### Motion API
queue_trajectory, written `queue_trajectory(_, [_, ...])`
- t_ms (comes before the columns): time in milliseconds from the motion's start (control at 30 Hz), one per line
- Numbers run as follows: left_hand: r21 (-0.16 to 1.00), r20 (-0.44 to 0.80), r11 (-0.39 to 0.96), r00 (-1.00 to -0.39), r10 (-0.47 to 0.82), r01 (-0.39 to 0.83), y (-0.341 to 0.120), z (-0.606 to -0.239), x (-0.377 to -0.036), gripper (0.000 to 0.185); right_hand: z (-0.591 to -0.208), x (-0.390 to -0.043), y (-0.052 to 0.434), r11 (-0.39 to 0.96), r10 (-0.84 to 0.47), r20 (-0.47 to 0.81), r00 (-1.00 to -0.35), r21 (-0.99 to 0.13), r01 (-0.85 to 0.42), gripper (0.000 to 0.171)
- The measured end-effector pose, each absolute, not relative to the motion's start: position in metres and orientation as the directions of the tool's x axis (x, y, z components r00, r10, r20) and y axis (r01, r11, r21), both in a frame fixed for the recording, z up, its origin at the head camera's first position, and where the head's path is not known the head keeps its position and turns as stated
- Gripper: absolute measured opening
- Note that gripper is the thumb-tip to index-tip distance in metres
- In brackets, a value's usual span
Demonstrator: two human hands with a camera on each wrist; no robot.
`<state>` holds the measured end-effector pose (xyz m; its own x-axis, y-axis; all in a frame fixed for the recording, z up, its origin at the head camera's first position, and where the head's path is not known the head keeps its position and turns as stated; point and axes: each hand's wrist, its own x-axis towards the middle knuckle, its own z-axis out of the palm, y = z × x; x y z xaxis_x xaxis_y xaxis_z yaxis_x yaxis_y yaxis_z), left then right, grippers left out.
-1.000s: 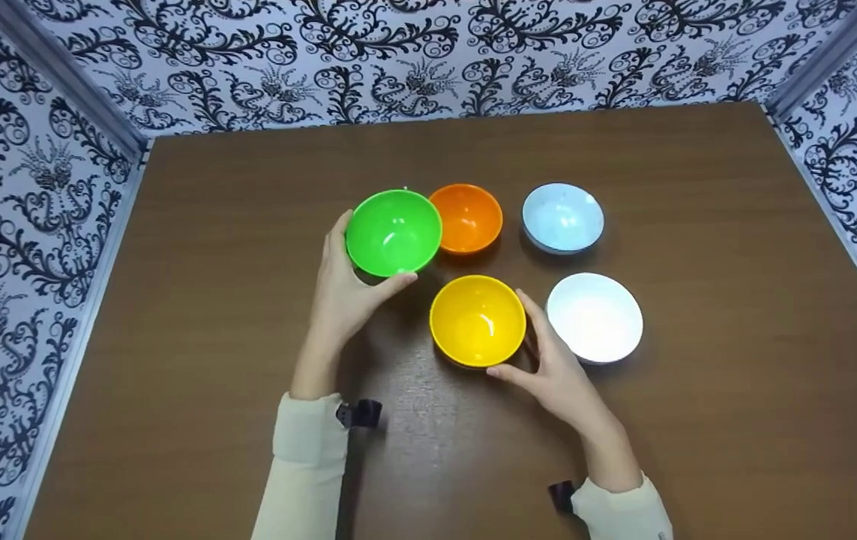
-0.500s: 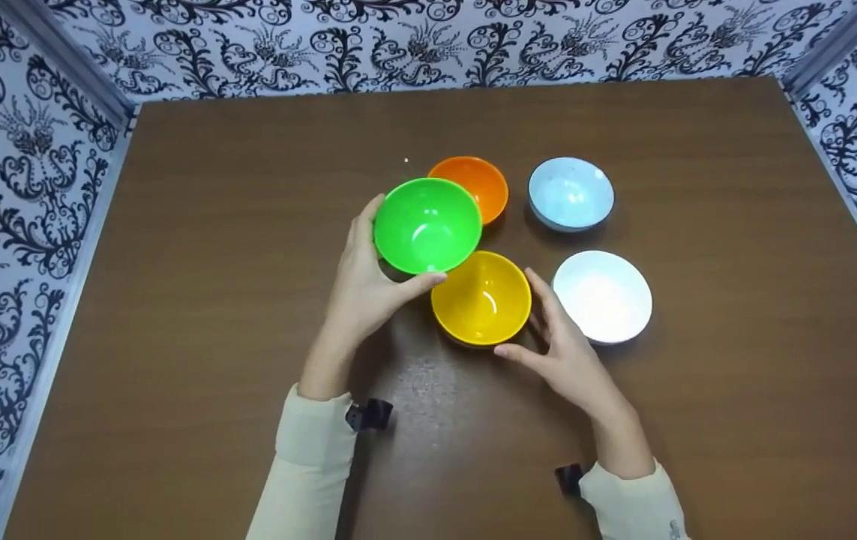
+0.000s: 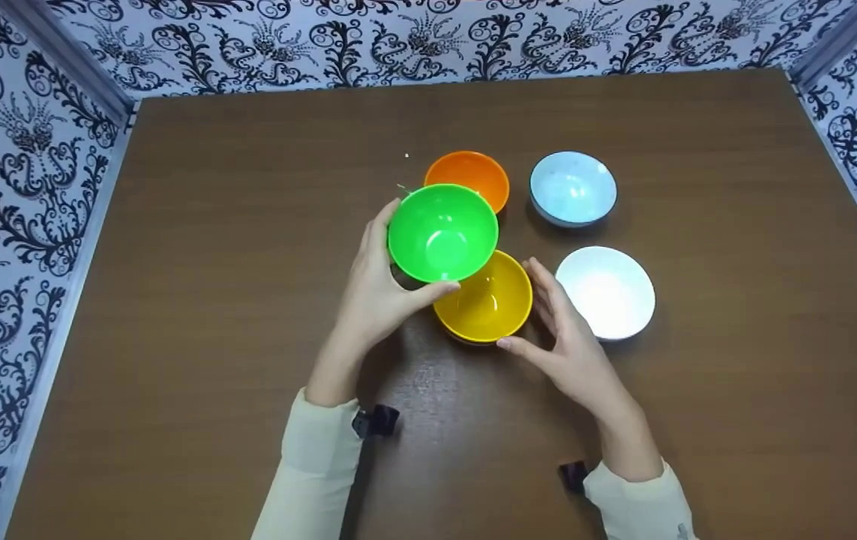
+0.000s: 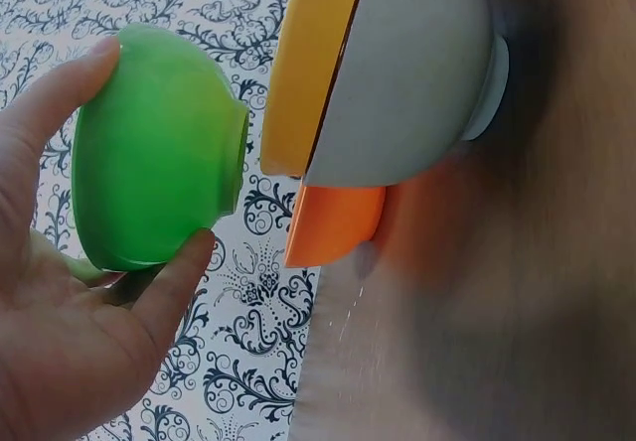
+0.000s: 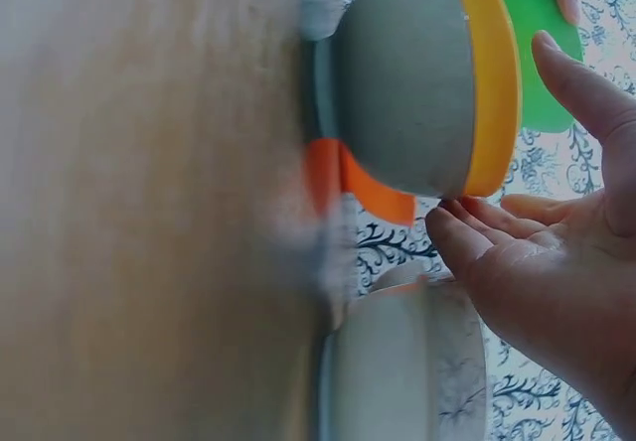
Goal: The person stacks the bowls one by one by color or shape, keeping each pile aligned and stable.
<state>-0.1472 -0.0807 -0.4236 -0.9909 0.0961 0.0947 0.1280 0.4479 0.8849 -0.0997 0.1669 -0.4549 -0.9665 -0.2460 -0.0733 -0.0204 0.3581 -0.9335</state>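
Five bowls share the brown surface in front of us, and our two hands are busy with two of them. Our left hand grips the green bowl, thumb curled against its near side and fingers wrapped round the far side; the left wrist view shows the thumb and a fingertip pinching the bowl's outer wall. We hold it lifted off the surface, and from the head view it overlaps the far-left rim of the yellow bowl and hides the near edge of the orange bowl.

Our right hand is spread, its fingers straight and relaxed beside the right side of the yellow bowl. The thumb tip lies at the bowl's near rim and the fingers reach along its right flank; in the right wrist view the fingertips sit just beside the yellow rim, and we cannot tell whether they actually touch it. That view also shows the yellow bowl is grey on the outside and stands upright on its foot.

Just right of our right hand stands the white bowl, close to the back of the fingers. Farther back sits the pale blue bowl, just beside the orange one and apart from it. Both our sleeves are cream-coloured, each with a dark strap at the wrist. Black-and-white patterned walls close in the surface on three sides.
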Motion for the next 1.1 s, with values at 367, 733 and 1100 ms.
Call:
queue_trajectory(367, [0.890, 0.106, 0.425, -0.982, 0.155, 0.163, -0.075, -0.429, -0.141, 0.112, -0.429, -0.114, 0.163, 0.443, -0.222, -0.013, -0.975, -0.892, -0.089, 0.089])
queue_trajectory(733, [0.882, 0.100, 0.425, -0.962, 0.253, 0.203, -0.069, -0.431, -0.133, 0.111, -0.424, -0.119, 0.156, 0.426, -0.245, 0.064, -0.967, -0.889, -0.167, 0.088])
queue_trajectory(1100, [0.890, 0.089, 0.409, -0.956, 0.278, 0.202, -0.066, -0.436, -0.131, 0.114, -0.430, -0.115, 0.159, 0.354, -0.240, 0.098, -0.966, -0.918, -0.181, 0.088])
